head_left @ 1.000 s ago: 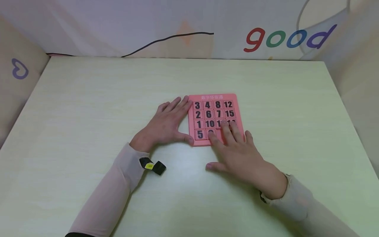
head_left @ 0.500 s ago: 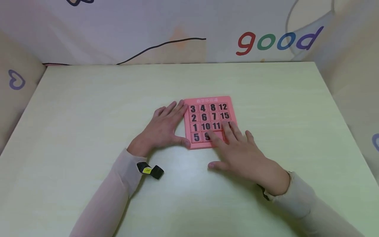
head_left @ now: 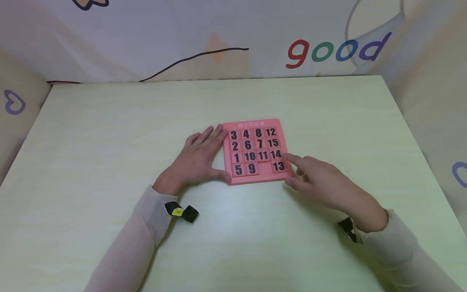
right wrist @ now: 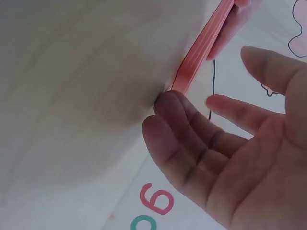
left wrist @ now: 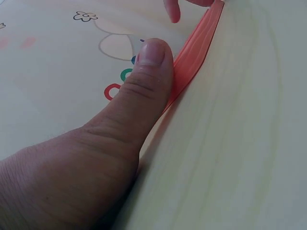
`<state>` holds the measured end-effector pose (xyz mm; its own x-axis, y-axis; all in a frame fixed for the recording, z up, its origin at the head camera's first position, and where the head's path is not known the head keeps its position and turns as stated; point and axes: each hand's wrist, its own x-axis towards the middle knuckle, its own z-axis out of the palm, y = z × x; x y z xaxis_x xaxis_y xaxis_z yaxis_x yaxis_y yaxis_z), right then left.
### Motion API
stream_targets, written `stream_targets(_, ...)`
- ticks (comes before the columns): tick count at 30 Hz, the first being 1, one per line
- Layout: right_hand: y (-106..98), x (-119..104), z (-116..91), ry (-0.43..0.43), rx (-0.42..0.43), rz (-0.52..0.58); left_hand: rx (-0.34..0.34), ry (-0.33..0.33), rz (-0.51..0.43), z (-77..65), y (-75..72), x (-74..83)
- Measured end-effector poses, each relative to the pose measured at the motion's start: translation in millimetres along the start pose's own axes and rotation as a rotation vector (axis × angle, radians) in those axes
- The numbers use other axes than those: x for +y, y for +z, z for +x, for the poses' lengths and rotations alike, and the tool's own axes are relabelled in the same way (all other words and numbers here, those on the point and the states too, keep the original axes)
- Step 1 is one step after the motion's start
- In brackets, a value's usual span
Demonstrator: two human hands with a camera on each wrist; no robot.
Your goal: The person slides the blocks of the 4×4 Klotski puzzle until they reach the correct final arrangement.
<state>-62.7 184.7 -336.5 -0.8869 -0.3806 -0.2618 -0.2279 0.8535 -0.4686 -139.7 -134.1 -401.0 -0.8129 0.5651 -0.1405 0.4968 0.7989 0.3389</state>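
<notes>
1. Re thin, square, pink, plastic-looking number board point(head_left: 251, 179): lies flat nr. middle of smooth, pale-green, rectangular counter point(head_left: 127, 121), betw. both grips.
2. Carries small, square, pink tiles point(head_left: 249, 156) w/ black nos.; shows one gap in nearest row, betw. tile 9 point(head_left: 251, 168) & tile 13 point(head_left: 279, 166).
3. Re bare left grip point(head_left: 195, 160): wide open, w/ straight, spread fingers; touches left edge, w/ thumb at nr.-left corner; has nothing clasped.
4. Re bare right grip point(head_left: 322, 180): loosely open, w/ index finger out to right rim beside tile 14 point(head_left: 276, 154) & thumb by nr.-right corner; has hold of nothing. Can't tell if pressing or only skimming.
5. Handling (est.): prob. light, stiff, not esp. fragile; could skid on smooth counter if pushed from one side only.
6. Where to hold: best braced at L & R rims, low down, clear of the nos. For tiles, prob. too flush to pinch, so better slid w/ one fingertip pad, lightly.
</notes>
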Motion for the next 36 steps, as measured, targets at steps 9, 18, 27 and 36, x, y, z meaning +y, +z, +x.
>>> stream_targets(9, 9, 2, -15, -0.018, -0.122, -0.186, 0.007, 0.017, 0.001, -0.4, 0.0, 0.8)
stream_targets(18, 19, -11, -11, -0.017, -0.124, -0.232, 0.017, 0.006, 0.002, -3.6, -1.7, -3.8)
stream_targets(27, 29, -28, 1, 0.005, -0.123, -0.281, 0.029, 0.009, 0.0, -1.9, 0.5, -6.4)
stream_targets(36, 12, -10, 5, -0.071, -0.057, -0.26, 0.018, 0.015, -0.003, 2.2, 3.7, -2.8)
